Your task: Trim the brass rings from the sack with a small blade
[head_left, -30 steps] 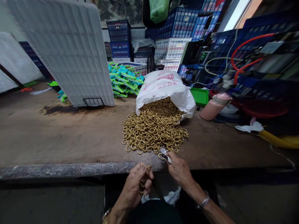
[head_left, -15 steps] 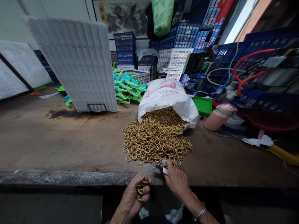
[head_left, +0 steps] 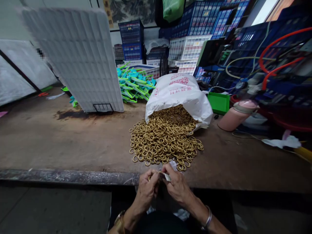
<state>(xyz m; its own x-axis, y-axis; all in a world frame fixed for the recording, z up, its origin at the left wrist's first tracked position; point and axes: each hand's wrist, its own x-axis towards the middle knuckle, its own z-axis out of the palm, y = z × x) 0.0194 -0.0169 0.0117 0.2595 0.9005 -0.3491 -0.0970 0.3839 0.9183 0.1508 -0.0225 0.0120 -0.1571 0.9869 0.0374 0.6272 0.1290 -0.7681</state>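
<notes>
A heap of brass rings spills from a white sack lying on its side on the brown workbench. My left hand is closed round a small stack of brass rings at the bench's front edge. My right hand is pinched on a small silver-and-white tool whose tip meets the rings in the left hand. Both hands touch each other just in front of the heap. A bangle sits on each wrist.
A white gridded panel stands upright at the back left. Green and blue plastic parts lie behind the sack. A green tray, a pink bottle, hoses and stacked blue and white crates fill the right and back.
My right hand drew back from the heap's edge to meet the left hand. The left hand rose a little with its rings. The camera tilted slightly.
</notes>
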